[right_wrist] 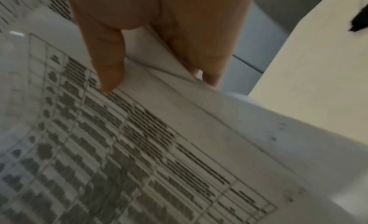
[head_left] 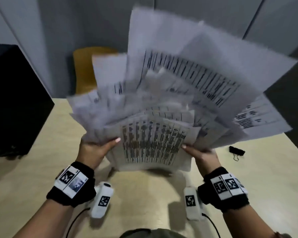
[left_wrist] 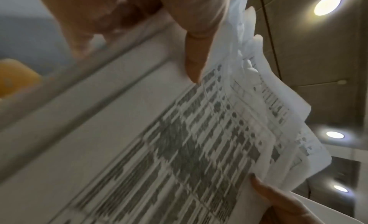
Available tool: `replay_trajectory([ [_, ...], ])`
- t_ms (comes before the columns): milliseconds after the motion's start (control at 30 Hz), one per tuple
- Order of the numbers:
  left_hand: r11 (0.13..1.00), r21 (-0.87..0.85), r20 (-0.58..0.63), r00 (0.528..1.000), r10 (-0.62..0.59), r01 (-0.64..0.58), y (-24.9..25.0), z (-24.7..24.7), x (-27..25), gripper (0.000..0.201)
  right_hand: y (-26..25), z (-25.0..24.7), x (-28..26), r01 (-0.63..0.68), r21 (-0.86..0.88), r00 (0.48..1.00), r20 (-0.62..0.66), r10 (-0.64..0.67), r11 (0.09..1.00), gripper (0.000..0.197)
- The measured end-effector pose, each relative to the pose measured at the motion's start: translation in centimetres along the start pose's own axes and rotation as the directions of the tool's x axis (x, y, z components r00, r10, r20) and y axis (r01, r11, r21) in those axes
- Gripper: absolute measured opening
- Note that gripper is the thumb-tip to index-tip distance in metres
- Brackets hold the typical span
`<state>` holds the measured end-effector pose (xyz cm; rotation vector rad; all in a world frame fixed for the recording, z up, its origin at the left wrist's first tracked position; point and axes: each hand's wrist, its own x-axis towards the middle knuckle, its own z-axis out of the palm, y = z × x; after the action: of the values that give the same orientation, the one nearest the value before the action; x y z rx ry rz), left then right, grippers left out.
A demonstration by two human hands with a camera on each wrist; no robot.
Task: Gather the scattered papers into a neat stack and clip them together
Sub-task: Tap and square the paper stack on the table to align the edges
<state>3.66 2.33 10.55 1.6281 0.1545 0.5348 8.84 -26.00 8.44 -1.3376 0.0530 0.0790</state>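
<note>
Wristbands of black fabric with white coded tags (head_left: 70,182) wrap both forearms, nearest the head camera. Just beyond them, the left hand (head_left: 95,148) grips the left side of a loose, fanned bundle of white printed paper sheets (head_left: 153,145), thumb on the front sheet and the other fingers (left_wrist: 83,36) curled behind. The right hand (head_left: 201,155) grips the bundle's right side the same way, thumb pressed on the printed table and its fingers (right_wrist: 207,57) tucked behind the sheets. The bundle stands tilted upright, its lower edge just above or touching the pale beige surface (head_left: 41,169); which of the two cannot be told. The sheets splay unevenly upward and to the right, blurred. A black binder clip with wire handles (head_left: 236,152) lies on the surface to the right, apart from the papers. A black box-like object (head_left: 15,100) sits at the left edge. Farther back stands a yellow-brown chair back (head_left: 86,69) before grey wall panels (head_left: 58,23).
</note>
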Motion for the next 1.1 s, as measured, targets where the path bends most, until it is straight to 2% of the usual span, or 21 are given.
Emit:
replay_trajectory([
  [33,0.999,-0.02,0.028,0.999,-0.025,0.025,-0.4,-0.3,-0.1,0.03,0.4,-0.2,0.0,-0.02,-0.021,0.999,-0.027,0.019,1.0,0.085],
  [67,0.997,-0.046,0.054,0.997,-0.057,0.06,-0.8,-0.2,-0.3,0.031,0.9,-0.3,0.1,-0.039,-0.034,0.998,-0.054,0.037,0.999,0.09],
  [167,0.992,-0.076,0.013,0.995,-0.103,0.104,-1.2,1.5,-0.8,0.033,1.5,0.1,0.3,-0.044,0.0,0.997,-0.06,0.044,0.999,0.088],
  [233,0.992,-0.077,-0.062,0.992,-0.106,0.101,-0.5,2.6,-0.8,0.029,1.1,0.5,0.5,-0.023,0.014,0.998,-0.064,0.024,1.0,0.076],
  [300,0.991,-0.111,-0.072,0.994,-0.077,0.068,-0.1,2.2,-0.3,0.027,-0.1,0.8,0.4,-0.015,0.018,1.0,-0.016,0.015,1.0,0.047],
  [333,0.992,-0.114,-0.054,0.997,-0.059,0.053,-0.3,1.7,-0.1,0.03,-0.5,0.7,0.3,0.002,0.024,1.0,0.006,-0.002,1.0,0.04],
  [367,0.995,-0.096,-0.042,0.998,-0.045,0.041,-0.2,1.2,0.1,0.033,-0.8,0.5,0.3,0.018,0.049,0.999,0.029,-0.019,0.999,0.041],
  [433,0.995,-0.1,0.043,0.999,-0.002,0.006,-0.5,0.1,0.3,0.034,-1.1,0.2,0.2,0.051,0.09,0.996,0.065,-0.057,0.995,0.058],
  [500,0.997,-0.081,0.11,0.994,-0.005,0.014,-0.1,0.0,0.0,0.045,-0.6,0.2,0.1,0.045,0.065,0.997,0.065,-0.049,0.997,0.089],
  [567,0.991,-0.129,0.178,0.984,-0.007,0.03,-0.1,0.7,-0.1,0.028,-0.7,0.7,-0.1,0.015,0.035,0.997,0.074,-0.017,0.999,0.1],
  [633,0.994,-0.101,0.146,0.989,-0.014,0.029,-0.1,1.5,-0.1,0.044,-0.8,1.1,0.1,-0.003,0.015,0.996,0.09,0.002,1.0,0.08],
  [667,0.99,-0.137,0.157,0.988,-0.004,0.026,-0.4,1.2,-0.1,0.036,-0.8,1.2,0.2,0.003,0.016,0.997,0.071,-0.004,1.0,0.064],
  [700,0.986,-0.165,0.156,0.988,-0.009,0.035,-0.4,0.9,0.0,0.03,-1.0,1.0,0.2,0.024,0.031,0.998,0.054,-0.026,0.999,0.056],
  [767,0.98,-0.179,0.178,0.983,-0.051,0.083,-0.9,0.4,0.2,0.045,-0.9,0.8,0.4,0.055,0.029,0.998,0.039,-0.056,0.998,0.065],
  [800,0.982,-0.161,0.187,0.98,-0.068,0.099,-1.0,0.6,0.2,0.039,-0.8,0.9,0.4,0.053,0.002,0.997,0.047,-0.053,0.999,0.07],
  [833,0.985,-0.136,0.183,0.98,-0.081,0.107,-1.1,1.0,0.2,0.033,-0.6,1.1,0.4,0.035,-0.023,0.997,0.074,-0.033,0.999,0.066],
  [867,0.99,-0.11,0.175,0.982,-0.072,0.092,-1.1,1.5,0.2,0.035,-0.5,1.5,0.4,0.025,-0.048,0.995,0.102,-0.02,0.999,0.051],
  [900,0.994,-0.08,0.123,0.991,-0.061,0.071,-1.1,2.0,0.2,0.038,-0.4,1.9,0.3,0.037,-0.075,0.993,0.113,-0.028,0.996,0.038],
  [933,0.998,-0.052,0.079,0.996,-0.035,0.039,-1.0,2.3,0.3,0.037,-0.5,2.2,0.2,0.064,-0.099,0.993,0.106,-0.054,0.993,0.033],
  [1033,1.0,0.029,0.011,1.0,0.004,-0.004,-0.6,1.4,0.5,0.027,-0.9,2.1,0.2,0.12,-0.06,0.989,0.099,-0.114,0.991,0.034],
  [1100,1.0,0.013,0.09,0.996,0.018,-0.019,0.0,0.5,0.2,0.032,-1.0,1.5,-0.1,0.105,-0.046,0.989,0.106,-0.099,0.993,0.039],
])
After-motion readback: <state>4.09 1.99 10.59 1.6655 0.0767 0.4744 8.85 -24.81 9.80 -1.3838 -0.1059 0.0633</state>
